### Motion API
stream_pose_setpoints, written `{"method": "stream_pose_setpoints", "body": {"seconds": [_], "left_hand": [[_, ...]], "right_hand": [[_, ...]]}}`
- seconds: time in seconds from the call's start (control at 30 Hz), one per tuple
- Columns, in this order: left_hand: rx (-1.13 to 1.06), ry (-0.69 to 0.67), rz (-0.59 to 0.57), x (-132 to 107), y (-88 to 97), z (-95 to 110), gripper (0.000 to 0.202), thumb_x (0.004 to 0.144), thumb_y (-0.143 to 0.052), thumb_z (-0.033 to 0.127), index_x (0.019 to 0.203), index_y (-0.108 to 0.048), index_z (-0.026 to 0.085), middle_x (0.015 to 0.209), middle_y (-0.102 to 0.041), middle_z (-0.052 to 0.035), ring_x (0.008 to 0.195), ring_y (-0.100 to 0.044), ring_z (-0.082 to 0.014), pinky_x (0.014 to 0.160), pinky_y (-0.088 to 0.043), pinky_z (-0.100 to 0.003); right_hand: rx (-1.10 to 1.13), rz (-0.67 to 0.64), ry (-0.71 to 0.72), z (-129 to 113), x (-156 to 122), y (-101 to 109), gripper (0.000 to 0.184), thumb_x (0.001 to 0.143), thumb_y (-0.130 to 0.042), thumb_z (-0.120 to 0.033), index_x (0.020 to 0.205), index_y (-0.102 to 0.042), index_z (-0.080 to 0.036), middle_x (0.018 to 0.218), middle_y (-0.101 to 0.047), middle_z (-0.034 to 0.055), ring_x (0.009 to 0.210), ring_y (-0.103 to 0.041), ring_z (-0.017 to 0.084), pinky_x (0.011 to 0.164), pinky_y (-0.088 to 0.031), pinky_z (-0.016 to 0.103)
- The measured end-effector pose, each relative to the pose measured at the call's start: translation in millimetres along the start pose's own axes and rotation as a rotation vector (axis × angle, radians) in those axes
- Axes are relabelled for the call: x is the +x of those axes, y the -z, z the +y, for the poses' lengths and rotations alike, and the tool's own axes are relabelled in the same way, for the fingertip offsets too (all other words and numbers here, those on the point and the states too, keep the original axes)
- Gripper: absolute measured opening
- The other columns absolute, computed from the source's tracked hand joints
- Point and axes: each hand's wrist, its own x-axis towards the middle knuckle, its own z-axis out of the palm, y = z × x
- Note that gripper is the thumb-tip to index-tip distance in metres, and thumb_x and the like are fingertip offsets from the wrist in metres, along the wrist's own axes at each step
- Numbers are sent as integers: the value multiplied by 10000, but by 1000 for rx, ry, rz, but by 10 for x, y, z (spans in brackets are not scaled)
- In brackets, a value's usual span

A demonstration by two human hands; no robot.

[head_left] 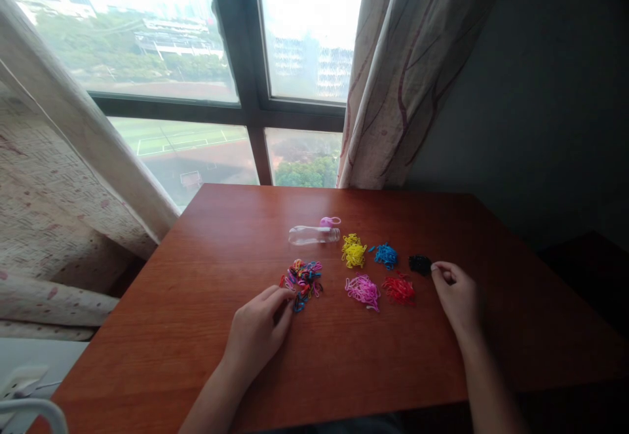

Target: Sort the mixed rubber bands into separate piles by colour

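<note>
My left hand rests low at the near edge of a mixed heap of colourful small rubber bands. Its thumb and forefinger are pinched at the bands; whatever lies between the tips is too small to make out. On the far side, my right hand has its fingertips closed together at the edge of a black rubber band pile. Anything in that pinch is hidden. Between the hands lie single-colour piles: yellow bands, blue bands, pink bands and red bands.
A clear plastic bottle lies on its side behind the heaps, with a pink ringed cap beside its neck. The brown wooden table reaches back to a window and a curtain. A white cable curves at lower left.
</note>
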Motion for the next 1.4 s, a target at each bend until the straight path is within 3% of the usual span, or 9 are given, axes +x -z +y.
{"method": "stream_pose_setpoints", "body": {"seconds": [0.27, 0.5, 0.63, 1.03, 1.23, 1.4], "left_hand": [[-1, 5, -13, 3, -5, 1, 163, 918, -494, 262, 960, -651, 253, 897, -697, -8, 801, -666, -162, 640, -470, -240], [34, 10, -43, -33, 23, 38, 78, 882, -555, 299, 885, -615, 249, 845, -669, 4, 757, -645, -163, 614, -451, -245], [32, 7, -69, -65, 29, 43, 72, 881, -558, 293, 910, -607, 248, 861, -661, 1, 773, -638, -171, 656, -466, -259], [-58, 17, -35, -80, 2, -8, 149, 924, -509, 304, 920, -643, 239, 860, -673, -8, 764, -633, -164, 673, -459, -253], [-264, 103, -2, -47, 63, -31, 198, 909, -529, 327, 836, -658, 196, 720, -646, 8, 618, -567, -132, 601, -427, -234], [-381, 190, -17, -31, 107, -31, 246, 893, -548, 385, 829, -671, 182, 720, -655, -1, 634, -572, -141, 585, -431, -228]], "right_hand": [[65, 40, 64, -375, -390, 59, 442, 846, -510, -569, 877, -722, -182, 704, -704, 80, 633, -653, 219, 571, -448, 279], [270, -101, 282, -840, -1044, -99, 336, 939, -497, -462, 877, -705, -206, 754, -723, 61, 626, -670, 191, 598, -517, 256], [336, -199, 384, -992, -1259, -203, 265, 966, -474, -342, 871, -686, -212, 753, -709, 41, 630, -665, 170, 600, -511, 236], [373, -289, 420, -1010, -1290, -204, 225, 971, -459, -276, 883, -657, -213, 785, -689, 40, 675, -652, 173, 643, -487, 253], [386, -295, 420, -999, -1300, -230, 185, 962, -484, -253, 888, -650, -218, 785, -683, 20, 676, -646, 161, 647, -473, 242], [388, -304, 427, -987, -1305, -246, 164, 959, -491, -235, 901, -644, -221, 794, -681, 14, 693, -646, 159, 665, -463, 242]]}}
